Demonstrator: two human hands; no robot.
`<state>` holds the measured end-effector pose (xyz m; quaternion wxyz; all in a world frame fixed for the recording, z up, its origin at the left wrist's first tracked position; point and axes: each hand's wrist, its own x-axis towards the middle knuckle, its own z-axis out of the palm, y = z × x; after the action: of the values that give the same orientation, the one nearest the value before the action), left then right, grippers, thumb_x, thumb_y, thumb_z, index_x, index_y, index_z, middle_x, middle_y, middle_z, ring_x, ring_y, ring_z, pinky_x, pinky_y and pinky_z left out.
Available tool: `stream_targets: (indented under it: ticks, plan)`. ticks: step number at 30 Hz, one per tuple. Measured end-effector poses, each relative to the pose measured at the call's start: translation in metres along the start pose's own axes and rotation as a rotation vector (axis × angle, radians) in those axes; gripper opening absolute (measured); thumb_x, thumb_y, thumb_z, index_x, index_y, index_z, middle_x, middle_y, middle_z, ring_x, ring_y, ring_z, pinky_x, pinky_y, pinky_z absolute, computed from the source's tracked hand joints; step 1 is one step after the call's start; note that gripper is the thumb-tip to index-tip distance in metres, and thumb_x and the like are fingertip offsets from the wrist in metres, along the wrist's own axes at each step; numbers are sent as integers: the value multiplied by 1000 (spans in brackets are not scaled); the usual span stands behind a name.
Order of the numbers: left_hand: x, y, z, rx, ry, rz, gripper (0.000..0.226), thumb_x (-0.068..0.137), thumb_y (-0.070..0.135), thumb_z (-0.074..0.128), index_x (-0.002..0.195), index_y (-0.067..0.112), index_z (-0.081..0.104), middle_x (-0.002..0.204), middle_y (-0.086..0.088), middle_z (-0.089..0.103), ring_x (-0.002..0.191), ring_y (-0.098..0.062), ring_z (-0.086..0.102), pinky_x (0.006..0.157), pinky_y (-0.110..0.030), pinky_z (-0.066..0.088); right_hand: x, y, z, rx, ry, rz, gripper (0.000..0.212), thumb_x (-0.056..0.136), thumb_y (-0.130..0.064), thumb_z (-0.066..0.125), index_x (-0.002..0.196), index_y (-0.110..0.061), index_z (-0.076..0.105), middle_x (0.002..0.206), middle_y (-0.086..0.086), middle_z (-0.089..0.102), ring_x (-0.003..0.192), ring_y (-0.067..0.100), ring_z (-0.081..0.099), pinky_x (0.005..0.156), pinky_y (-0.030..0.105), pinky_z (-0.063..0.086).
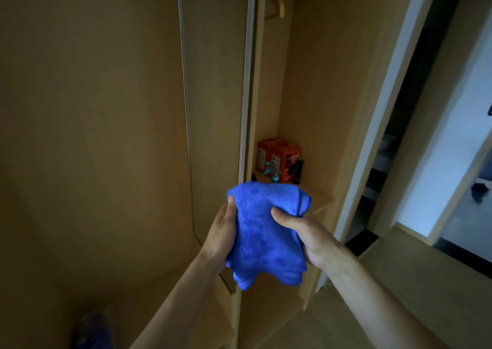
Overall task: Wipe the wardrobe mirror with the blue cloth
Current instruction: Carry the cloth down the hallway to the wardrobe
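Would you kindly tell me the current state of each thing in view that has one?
blue cloth: bunched, held up between both hands.
left hand: grips the cloth's left edge.
right hand: grips the cloth's right side, thumb on the front.
wardrobe: compartment open, shelf exposed.
spray bottle: upright on the shelf, lower part hidden by the cloth.
orange boxes: standing side by side behind the bottle.
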<state>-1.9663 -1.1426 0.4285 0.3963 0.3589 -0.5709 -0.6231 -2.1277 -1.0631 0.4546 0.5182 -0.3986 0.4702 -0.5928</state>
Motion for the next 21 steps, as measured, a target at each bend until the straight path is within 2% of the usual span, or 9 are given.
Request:
stream_targets:
  ticks: [4, 7, 9, 11, 15, 17, 19, 21]
  plan:
    - [22, 11, -21, -11, 171, 127, 43, 104, 54, 46, 116, 18, 66, 105, -3, 78, 101, -18, 75, 95, -42, 59, 29, -7, 2, -85, 80, -28, 34, 86, -23, 73, 114, -5, 68, 112, 14, 74, 106, 26, 71, 94, 41, 54]
    - [34, 19, -37, 6, 272, 139, 49, 102, 52, 50, 103, 6, 68, 89, -7, 78, 87, -24, 76, 72, -29, 62, 49, -8, 7, -163, 111, -67, 24, 88, -18, 74, 111, -11, 71, 107, 7, 77, 103, 23, 73, 90, 39, 56]
    - [38, 26, -44, -16, 314, 153, 58, 102, 53, 51, 104, -2, 68, 90, -16, 76, 82, -30, 75, 62, -26, 61, 61, -8, 12, -188, 71, -118, 27, 86, -16, 74, 113, -13, 71, 109, 5, 76, 104, 22, 72, 91, 39, 55]
    - [41, 34, -49, -56, 336, 149, 59, 102, 55, 49, 105, 0, 70, 92, -15, 78, 83, -27, 77, 62, -27, 61, 71, -7, 16, -187, 37, -148, 32, 82, -20, 76, 113, -15, 71, 109, 4, 76, 105, 22, 71, 91, 38, 54]
    - [42, 47, -55, -118, 369, 153, 55, 102, 57, 49, 106, 9, 75, 98, -10, 80, 92, -25, 78, 84, -40, 62, 90, -12, 18, -181, 22, -159, 50, 79, -46, 71, 124, -27, 64, 115, -7, 73, 107, 11, 69, 83, 24, 50]
    - [40, 51, -56, -115, 401, 177, 51, 102, 55, 50, 109, 11, 74, 101, -9, 80, 95, -24, 78, 86, -40, 60, 103, -18, 17, -200, 51, -173, 55, 82, -58, 66, 131, -34, 59, 123, -14, 67, 110, 3, 63, 86, 23, 47]
    - [39, 54, -54, -77, 423, 205, 45, 104, 52, 50, 112, 14, 73, 102, -6, 80, 94, -21, 78, 82, -37, 60, 115, -24, 15, -299, 47, -207, 47, 91, -53, 62, 133, -33, 55, 121, -18, 61, 109, -4, 57, 84, 18, 45]
    - [39, 54, -49, -36, 450, 223, 41, 105, 48, 51, 111, 15, 73, 101, -5, 80, 93, -19, 78, 79, -35, 60, 127, -29, 13, -435, 23, -250, 41, 96, -44, 62, 134, -30, 54, 118, -15, 61, 107, -2, 58, 80, 16, 46]
